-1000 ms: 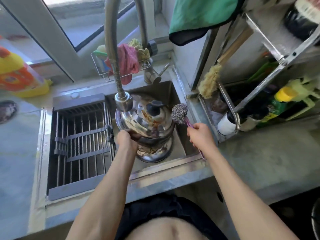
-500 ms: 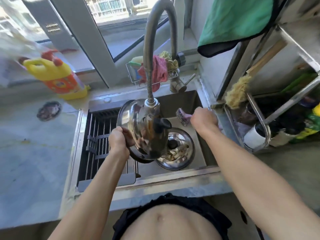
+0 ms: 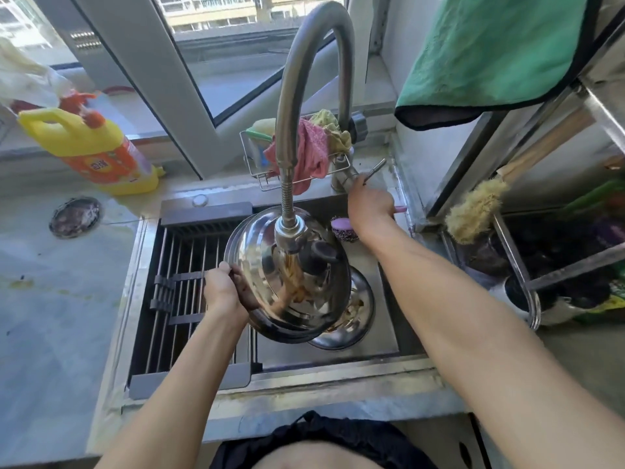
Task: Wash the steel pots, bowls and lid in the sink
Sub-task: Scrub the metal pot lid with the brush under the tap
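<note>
Left hand (image 3: 221,291) grips lid (image 3: 270,265), food-soiled bowl (image 3: 351,316) in sink (image 3: 389,333)

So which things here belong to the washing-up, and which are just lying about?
In use: lid, left hand, right hand, scrubber, faucet, bowl.
Lying about: detergent bottle, green towel, brush, drain rack.

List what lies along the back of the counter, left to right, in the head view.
Yellow detergent bottle → round drain cover → wire caddy with pink cloth → tap lever → right hand → tan brush.
</note>
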Demonstrator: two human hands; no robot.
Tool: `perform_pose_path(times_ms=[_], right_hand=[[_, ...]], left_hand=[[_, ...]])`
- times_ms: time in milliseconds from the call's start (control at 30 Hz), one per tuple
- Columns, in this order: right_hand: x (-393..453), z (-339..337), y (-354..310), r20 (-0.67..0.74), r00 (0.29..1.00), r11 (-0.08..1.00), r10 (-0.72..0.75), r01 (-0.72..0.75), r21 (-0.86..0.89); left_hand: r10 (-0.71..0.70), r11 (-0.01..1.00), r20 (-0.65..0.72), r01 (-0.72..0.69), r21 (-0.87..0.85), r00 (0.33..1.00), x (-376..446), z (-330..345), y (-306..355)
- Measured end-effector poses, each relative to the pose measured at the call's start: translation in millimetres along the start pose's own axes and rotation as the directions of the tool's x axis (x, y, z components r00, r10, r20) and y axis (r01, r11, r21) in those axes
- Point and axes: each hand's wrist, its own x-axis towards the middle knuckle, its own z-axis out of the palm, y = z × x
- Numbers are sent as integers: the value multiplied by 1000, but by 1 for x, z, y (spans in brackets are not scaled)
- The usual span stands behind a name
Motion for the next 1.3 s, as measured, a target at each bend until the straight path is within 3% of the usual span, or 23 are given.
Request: perform_pose_path(times_ms=[167,300,900,1300], right_hand=[[30,2,5,94,995,993,-15,26,-119],[44,10,3,79,997,999,-5,8,-42],[49,25,5,-43,998,986,45,-37,164],[47,30,5,-25,998,967,53,-45,250]], left_hand=[[-94,995,74,97,-37,993,8,0,-5],[-118,991,170,128,-49,978,7,0,-11],[-161,982,165,174,-69,973,16,1,-38],[-130,989,104,136,-55,986,11,-3,-40]])
